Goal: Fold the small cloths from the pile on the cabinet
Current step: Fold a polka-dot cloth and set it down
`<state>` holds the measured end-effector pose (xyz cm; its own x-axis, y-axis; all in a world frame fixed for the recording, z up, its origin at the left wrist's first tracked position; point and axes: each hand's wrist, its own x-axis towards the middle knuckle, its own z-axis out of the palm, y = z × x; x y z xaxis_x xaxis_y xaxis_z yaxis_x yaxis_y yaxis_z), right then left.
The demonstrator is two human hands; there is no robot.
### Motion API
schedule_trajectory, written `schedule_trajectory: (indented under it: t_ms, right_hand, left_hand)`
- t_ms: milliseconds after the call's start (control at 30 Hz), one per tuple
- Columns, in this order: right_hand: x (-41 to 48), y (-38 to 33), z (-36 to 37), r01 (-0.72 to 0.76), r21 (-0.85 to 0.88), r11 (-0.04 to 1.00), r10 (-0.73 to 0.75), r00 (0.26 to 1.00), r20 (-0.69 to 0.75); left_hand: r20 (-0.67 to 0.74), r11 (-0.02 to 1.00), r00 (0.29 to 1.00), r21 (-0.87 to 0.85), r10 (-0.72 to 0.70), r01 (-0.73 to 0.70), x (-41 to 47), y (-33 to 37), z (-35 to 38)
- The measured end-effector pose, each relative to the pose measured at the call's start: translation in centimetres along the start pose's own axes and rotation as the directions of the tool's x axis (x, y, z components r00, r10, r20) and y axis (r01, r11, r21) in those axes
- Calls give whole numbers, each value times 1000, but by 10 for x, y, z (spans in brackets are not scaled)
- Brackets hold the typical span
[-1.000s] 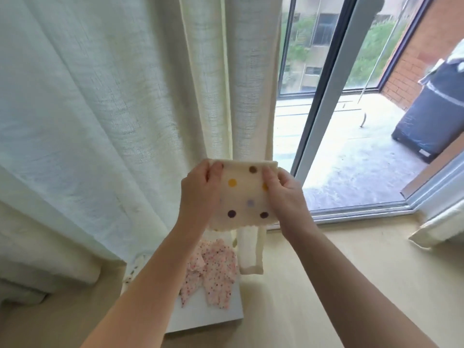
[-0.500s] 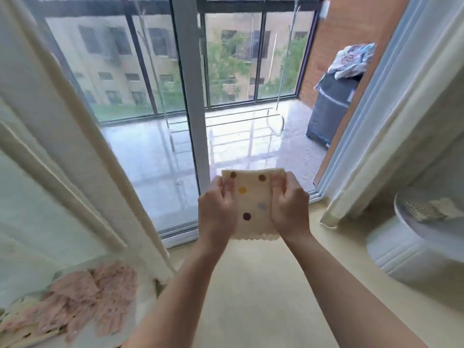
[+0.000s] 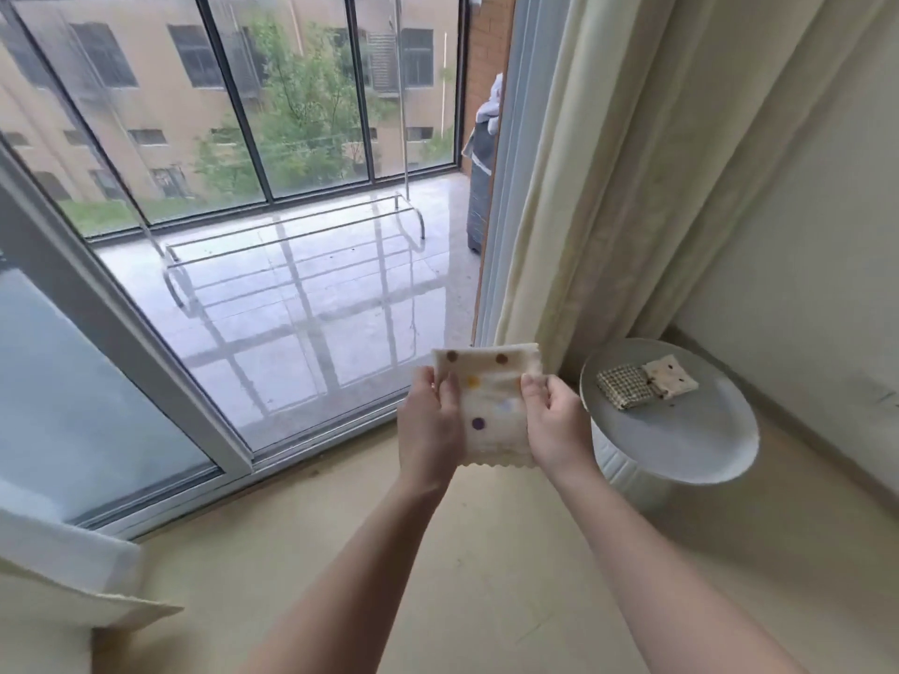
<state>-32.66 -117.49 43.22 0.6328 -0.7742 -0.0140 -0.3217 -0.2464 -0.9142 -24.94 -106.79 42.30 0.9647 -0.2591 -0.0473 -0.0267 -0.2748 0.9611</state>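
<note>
Cream folded cloth with coloured dots [image 3: 491,406] hangs in mid-air, its 2 side edges pinched by my left hand [image 3: 428,425] and right hand [image 3: 554,425]. Right of the grip, a round white table [image 3: 681,445] holds a checked folded cloth [image 3: 625,387] touching a cream dotted folded cloth [image 3: 674,381].

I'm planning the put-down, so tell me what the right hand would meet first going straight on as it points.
It pinches the dotted cloth; carried on along the forearm's line, the right hand would likely reach the glass door, though depth is unclear. The round table sits off to its right.
</note>
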Motion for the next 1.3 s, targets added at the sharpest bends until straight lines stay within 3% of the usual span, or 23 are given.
schedule_trajectory:
  t_ms: [133,433,567,733,1000,1300]
  right_hand:
    - [62,65,-90,-22,-71,997,26,998,54]
    - [211,171,-259,-345,81,935,300,893,334]
    - [298,231,-302,-395,-18,919,374,852,366]
    - [399,304,-347,-511,-137,849,521,762,385]
    - [548,433,-360,-563,-298,771,637,678,367]
    - [678,600,-286,-411,-438,799,593,658,465]
  left_hand:
    - [-28,1000,1000,-1,-11,11,-19,7,123]
    - [9,987,987,-17,-162,162,-22,38,345]
    - [151,956,947,-22,-285,291,21,27,435]
    - [331,886,828,68,-454,458,79,10,557]
    - [287,776,727,122,-624,619,152,-57,729]
    - [-8,743,755,169,-656,647,235,-193,856]
